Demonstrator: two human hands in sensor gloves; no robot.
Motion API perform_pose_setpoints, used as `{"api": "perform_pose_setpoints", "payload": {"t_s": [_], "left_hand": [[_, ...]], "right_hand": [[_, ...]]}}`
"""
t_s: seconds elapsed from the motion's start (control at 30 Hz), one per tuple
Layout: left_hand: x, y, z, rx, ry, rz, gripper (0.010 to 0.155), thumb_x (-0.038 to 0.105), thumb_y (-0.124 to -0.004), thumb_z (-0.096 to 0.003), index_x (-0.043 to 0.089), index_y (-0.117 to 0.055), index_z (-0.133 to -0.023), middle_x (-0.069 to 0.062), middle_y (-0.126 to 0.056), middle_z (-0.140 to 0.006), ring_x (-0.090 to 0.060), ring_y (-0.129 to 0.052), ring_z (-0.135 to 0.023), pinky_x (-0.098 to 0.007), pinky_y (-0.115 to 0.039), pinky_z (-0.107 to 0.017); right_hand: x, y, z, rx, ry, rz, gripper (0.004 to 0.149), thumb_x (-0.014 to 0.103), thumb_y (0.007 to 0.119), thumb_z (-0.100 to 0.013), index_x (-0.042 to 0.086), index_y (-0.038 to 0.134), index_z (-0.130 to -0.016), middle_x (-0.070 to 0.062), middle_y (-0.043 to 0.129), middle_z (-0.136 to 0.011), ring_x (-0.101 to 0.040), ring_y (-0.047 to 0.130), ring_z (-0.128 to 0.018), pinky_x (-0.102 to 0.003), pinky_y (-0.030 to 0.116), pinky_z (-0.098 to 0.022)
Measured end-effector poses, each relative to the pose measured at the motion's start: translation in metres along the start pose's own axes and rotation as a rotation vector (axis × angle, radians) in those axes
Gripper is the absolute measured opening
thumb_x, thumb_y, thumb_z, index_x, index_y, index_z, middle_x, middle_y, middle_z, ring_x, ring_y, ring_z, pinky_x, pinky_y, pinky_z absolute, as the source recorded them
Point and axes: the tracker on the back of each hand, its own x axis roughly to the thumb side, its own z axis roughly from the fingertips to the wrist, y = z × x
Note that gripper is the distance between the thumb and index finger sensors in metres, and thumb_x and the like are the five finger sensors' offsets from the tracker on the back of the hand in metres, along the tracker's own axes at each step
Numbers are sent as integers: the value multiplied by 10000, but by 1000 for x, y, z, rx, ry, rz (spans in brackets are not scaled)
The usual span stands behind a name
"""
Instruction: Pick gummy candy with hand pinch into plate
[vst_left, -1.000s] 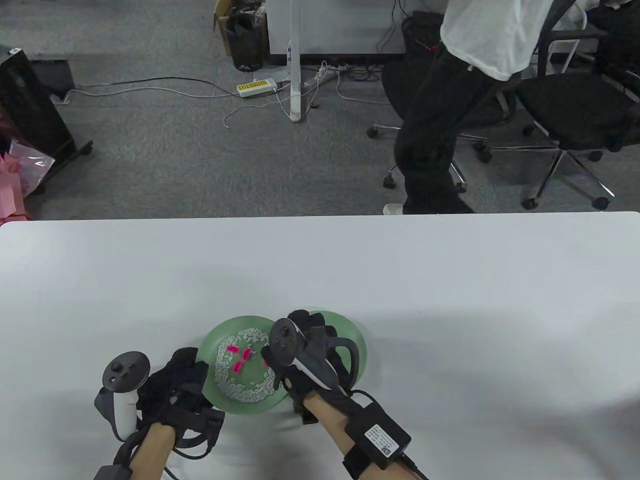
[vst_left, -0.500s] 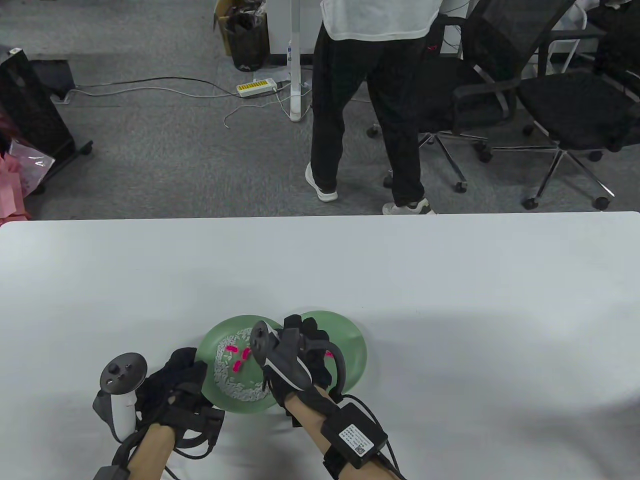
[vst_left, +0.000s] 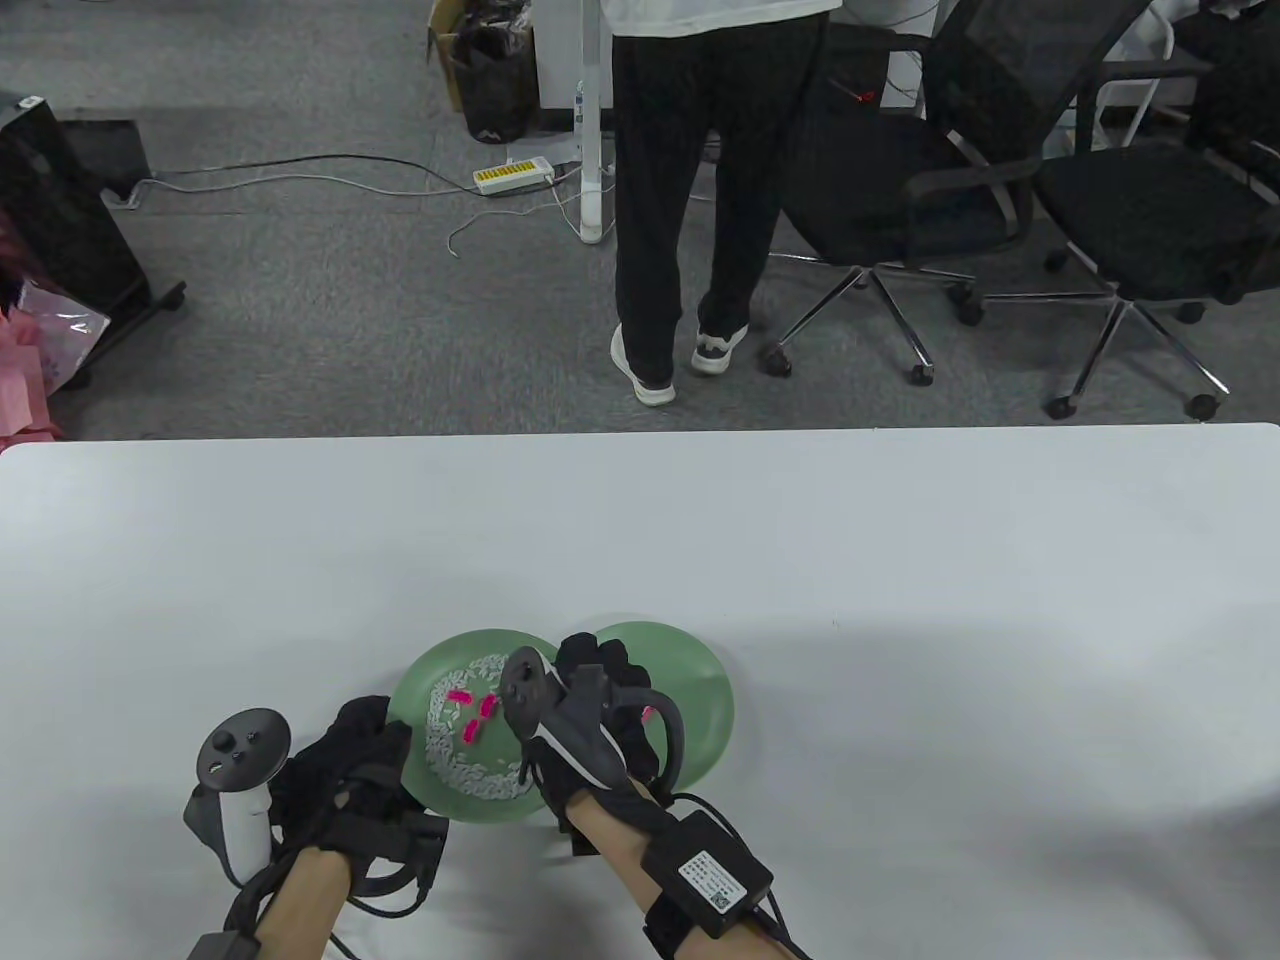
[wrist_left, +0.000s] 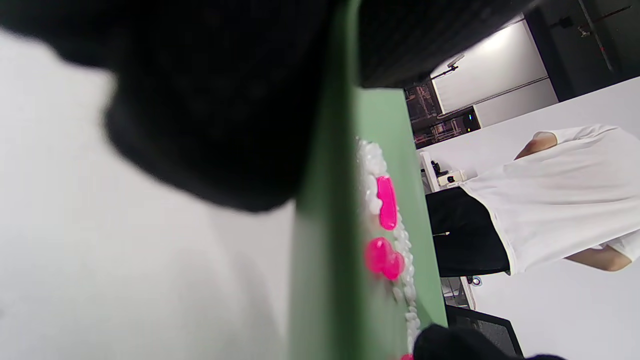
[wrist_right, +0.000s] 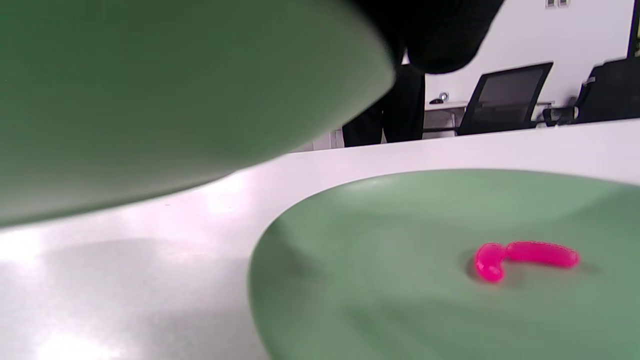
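Observation:
Two green plates stand side by side near the table's front edge. The left plate (vst_left: 415, 690) holds white grains and several pink gummy candies (vst_left: 470, 730), which also show in the left wrist view (wrist_left: 387, 202). My left hand (vst_left: 385, 735) grips this plate's near-left rim (wrist_left: 325, 250). The right plate (vst_left: 705, 690) holds one pink gummy (vst_left: 647, 713), seen close in the right wrist view (wrist_right: 525, 256). My right hand (vst_left: 585, 655) hovers where the two plates meet, with its fingers (wrist_right: 440, 35) above the left plate's edge and nothing seen in them.
The white table (vst_left: 900, 600) stretches far and to the right of the plates. Beyond its far edge a person (vst_left: 690, 200) stands on the carpet, next to office chairs (vst_left: 900, 200).
My right hand has moved left from over the right plate toward the left plate, uncovering a gummy in the right plate. The person in the background has walked left.

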Motion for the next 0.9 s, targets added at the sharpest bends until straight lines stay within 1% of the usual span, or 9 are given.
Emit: {"api": "perform_pose_setpoints", "payload": {"t_s": [0.2,0.37,0.43,0.57,0.7,0.8,0.9], "left_hand": [[0,-2,0,3,0,-15,515,312,-825,-413,169,-796,-907,-70,-1017,-678,-256,-1097,-107,-316,-930,-91],[0,-1,0,5,3,-13,513,314,-828,-413,172,-802,-905,-64,-1022,-672,-252,-1098,-104,-315,-930,-90],[-1,0,0,3,5,-5,511,314,-828,-413,174,-804,-904,-60,-1024,-669,-250,-1097,-103,-314,-930,-90],[-1,2,0,9,9,10,510,313,-829,-413,175,-805,-904,-61,-1024,-670,-252,-1097,-105,-317,-929,-90],[-3,5,-1,22,16,12,510,312,-830,-412,174,-807,-903,-63,-1025,-668,-254,-1096,-103,-320,-928,-90],[-3,6,-2,30,22,15,510,312,-830,-413,174,-807,-903,-62,-1025,-669,-255,-1096,-104,-320,-928,-91],[-5,7,-3,26,31,20,510,312,-831,-412,173,-808,-903,-64,-1025,-668,-257,-1095,-103,-321,-927,-91]], "right_hand": [[-9,0,-3,16,8,-78,447,511,879,-303,197,976,-607,39,771,-899,-283,766,-807,-536,643,-652],[-21,-11,-5,43,30,-198,444,509,873,-307,199,971,-610,37,768,-901,-282,765,-808,-535,645,-649],[-28,-17,-6,29,46,-227,443,511,871,-307,200,972,-607,40,769,-899,-281,768,-806,-533,647,-648],[-49,-31,-11,-30,80,-269,441,511,871,-304,201,973,-601,41,775,-893,-279,774,-800,-531,652,-644],[-79,-41,-20,-72,147,-298,439,509,870,-303,200,974,-597,44,777,-889,-278,776,-797,-529,655,-642],[-103,-39,-26,-76,190,-284,436,506,870,-304,201,973,-598,44,777,-889,-278,775,-797,-529,656,-641],[-118,-31,-30,-52,166,-225,436,505,878,-299,200,977,-594,45,779,-888,-278,777,-797,-529,656,-641]]}}
